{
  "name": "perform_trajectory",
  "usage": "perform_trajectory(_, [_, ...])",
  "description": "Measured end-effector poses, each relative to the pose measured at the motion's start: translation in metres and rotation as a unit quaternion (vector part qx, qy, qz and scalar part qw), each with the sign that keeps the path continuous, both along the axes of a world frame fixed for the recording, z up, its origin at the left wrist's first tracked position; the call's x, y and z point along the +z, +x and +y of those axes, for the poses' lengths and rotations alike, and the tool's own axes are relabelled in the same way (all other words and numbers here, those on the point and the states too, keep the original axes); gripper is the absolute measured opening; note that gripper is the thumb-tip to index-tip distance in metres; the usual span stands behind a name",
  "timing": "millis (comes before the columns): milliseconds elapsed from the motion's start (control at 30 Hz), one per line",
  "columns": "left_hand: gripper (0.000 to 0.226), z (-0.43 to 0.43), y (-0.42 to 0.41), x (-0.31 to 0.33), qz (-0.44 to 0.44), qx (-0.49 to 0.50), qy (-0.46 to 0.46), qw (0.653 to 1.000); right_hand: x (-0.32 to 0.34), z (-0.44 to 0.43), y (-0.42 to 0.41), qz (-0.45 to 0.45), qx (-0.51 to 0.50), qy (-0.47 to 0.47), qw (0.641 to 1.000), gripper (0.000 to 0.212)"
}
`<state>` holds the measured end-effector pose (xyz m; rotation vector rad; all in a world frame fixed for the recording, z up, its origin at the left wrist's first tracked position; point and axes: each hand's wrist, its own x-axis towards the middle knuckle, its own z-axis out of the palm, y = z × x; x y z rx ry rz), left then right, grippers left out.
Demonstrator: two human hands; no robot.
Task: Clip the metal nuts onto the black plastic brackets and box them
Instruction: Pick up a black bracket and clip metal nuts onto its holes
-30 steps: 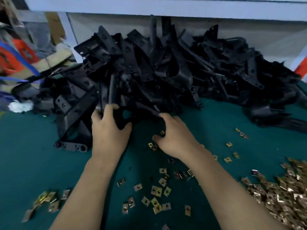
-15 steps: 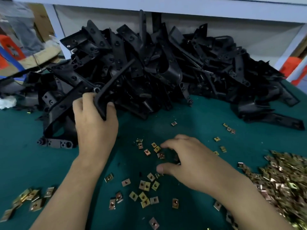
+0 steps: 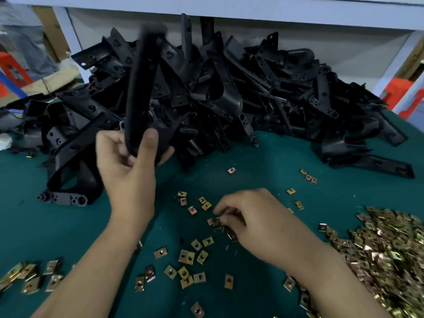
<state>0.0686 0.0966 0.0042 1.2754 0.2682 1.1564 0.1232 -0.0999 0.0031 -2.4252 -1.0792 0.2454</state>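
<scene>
Left fingers [image 3: 150,140] curl round the bracket's [image 3: 140,83] lower end, which I judge stiff and light; right fingers [image 3: 229,204] pinch a thin, slippery-looking nut [image 3: 213,221].

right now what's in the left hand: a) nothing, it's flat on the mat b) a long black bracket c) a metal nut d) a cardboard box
b: the left hand grips the lower end of a long black bracket that stands up in front of the pile, while the right hand pinches a metal nut on the green mat.
</scene>
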Motion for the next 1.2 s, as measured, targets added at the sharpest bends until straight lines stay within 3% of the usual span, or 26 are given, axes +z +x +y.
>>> perform_trajectory(67, [0.022,-0.003,0.003,0.002,-0.008,-0.129,-0.129,0.983,-0.003,0.001,0.003,-0.003,-0.009,0.026,1.0,0.022])
perform_trajectory(133, [0.008,-0.006,0.003,0.003,0.01,-0.239,-0.202,0.95,-0.004,0.002,0.006,0.004,-0.025,0.063,0.998,0.025])
perform_trajectory(300, [0.036,-0.018,0.002,0.002,0.028,-0.357,-0.321,0.877,-0.004,0.001,0.007,0.028,-0.056,0.17,0.984,0.018])
perform_trajectory(467, [0.048,-0.019,0.003,0.0,0.061,-0.383,-0.32,0.864,-0.003,0.001,0.007,0.111,-0.063,0.205,0.97,0.01])
perform_trajectory(700, [0.048,-0.015,0.004,-0.006,0.077,-0.399,-0.287,0.868,-0.002,0.002,0.007,0.191,-0.063,0.234,0.951,0.016])
perform_trajectory(867, [0.037,-0.015,0.004,-0.008,0.09,-0.394,-0.266,0.875,-0.003,0.002,0.008,0.189,-0.056,0.239,0.951,0.016])
perform_trajectory(1200, [0.037,-0.013,0.005,-0.012,0.093,-0.401,-0.249,0.877,-0.012,0.004,0.011,0.158,-0.086,0.212,0.961,0.011])
